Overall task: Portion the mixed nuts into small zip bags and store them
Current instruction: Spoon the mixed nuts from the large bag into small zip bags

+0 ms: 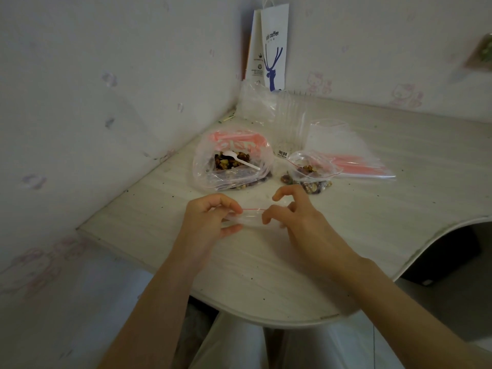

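A small clear zip bag (251,218) with a red seal line is stretched between my hands just above the table. My left hand (210,217) pinches its left end and my right hand (292,211) pinches its right end; the bag looks empty. Behind them a large clear plastic bag of mixed nuts (231,162) lies open with a white plastic spoon (241,159) resting in it. To its right sits a small zip bag (308,169) holding nuts, its mouth open. A stack of unused zip bags (348,153) lies behind that.
The white table (399,195) fills a wall corner and its front edge curves inward at the right. A roll of clear plastic (269,107) and a white paper coffee bag (274,46) stand at the back. Loose nuts (286,179) lie beside the filled bag.
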